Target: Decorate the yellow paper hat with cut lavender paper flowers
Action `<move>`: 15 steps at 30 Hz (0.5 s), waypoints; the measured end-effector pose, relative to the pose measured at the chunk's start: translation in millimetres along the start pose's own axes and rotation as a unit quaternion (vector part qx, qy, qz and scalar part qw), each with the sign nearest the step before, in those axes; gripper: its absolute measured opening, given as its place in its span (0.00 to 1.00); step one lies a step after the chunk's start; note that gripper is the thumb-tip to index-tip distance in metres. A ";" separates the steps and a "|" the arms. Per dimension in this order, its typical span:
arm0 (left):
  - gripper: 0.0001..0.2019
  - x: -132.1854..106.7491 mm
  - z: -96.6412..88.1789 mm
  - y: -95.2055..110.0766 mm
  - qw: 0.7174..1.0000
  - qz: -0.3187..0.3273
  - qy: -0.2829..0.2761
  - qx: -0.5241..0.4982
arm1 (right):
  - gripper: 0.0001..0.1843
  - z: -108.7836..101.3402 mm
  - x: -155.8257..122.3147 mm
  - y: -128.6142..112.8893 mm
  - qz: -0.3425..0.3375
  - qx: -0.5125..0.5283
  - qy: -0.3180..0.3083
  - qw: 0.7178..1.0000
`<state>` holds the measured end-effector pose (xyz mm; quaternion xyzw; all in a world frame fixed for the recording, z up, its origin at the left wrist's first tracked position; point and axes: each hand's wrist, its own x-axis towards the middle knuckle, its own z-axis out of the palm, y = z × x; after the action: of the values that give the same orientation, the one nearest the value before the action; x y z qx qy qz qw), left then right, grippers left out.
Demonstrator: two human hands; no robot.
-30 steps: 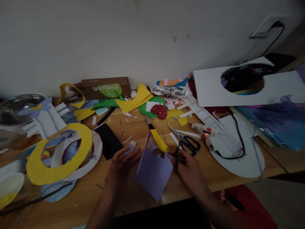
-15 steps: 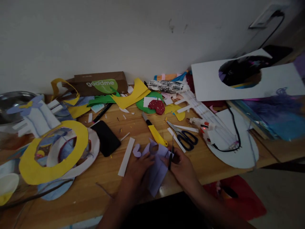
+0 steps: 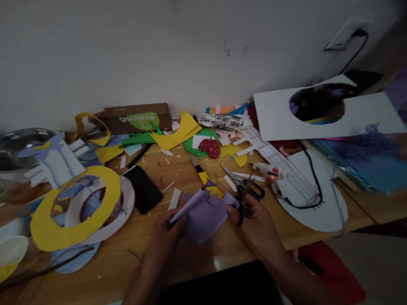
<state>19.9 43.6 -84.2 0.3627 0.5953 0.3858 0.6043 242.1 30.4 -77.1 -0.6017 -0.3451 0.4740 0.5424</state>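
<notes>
A sheet of purple paper (image 3: 206, 218) with a cut-out in its far edge is raised off the wooden table. My left hand (image 3: 165, 237) pinches its left side, which is folded over. In my right hand (image 3: 257, 220) is a small pair of dark scissors (image 3: 243, 199), blades pointing up and away. The right thumb also touches the paper's right corner. Behind the sheet, a yellow utility knife (image 3: 199, 167) is partly covered by it. Larger scissors with dark blue handles (image 3: 258, 192) lie just beyond my right hand. A white paper strip (image 3: 174, 199) rests beyond my left hand.
A black phone (image 3: 143, 189) and yellow paper ring (image 3: 41, 228) lie left. At the back stand a brown box (image 3: 136, 116) and coloured scraps. A corded glue gun (image 3: 270, 170) rests on a white guitar-shaped cutout (image 3: 330, 212) at right. A metal bowl (image 3: 19, 135) sits far left.
Both hands have lifted the purple paper off the table. My left hand went from lying on it to pinching its left edge. The small scissors have shifted right, and the view tilted slightly upward.
</notes>
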 end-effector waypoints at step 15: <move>0.11 -23.0 -21.8 57.5 0.983 0.046 -0.137 0.109 | 0.04 26.6 10.5 -57.6 0.009 -0.176 -0.286 0.942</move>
<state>-3.8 47.8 -23.1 0.5031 0.5283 0.2926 0.6182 225.9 58.9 -21.7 -0.5293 -0.5586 0.5628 0.3019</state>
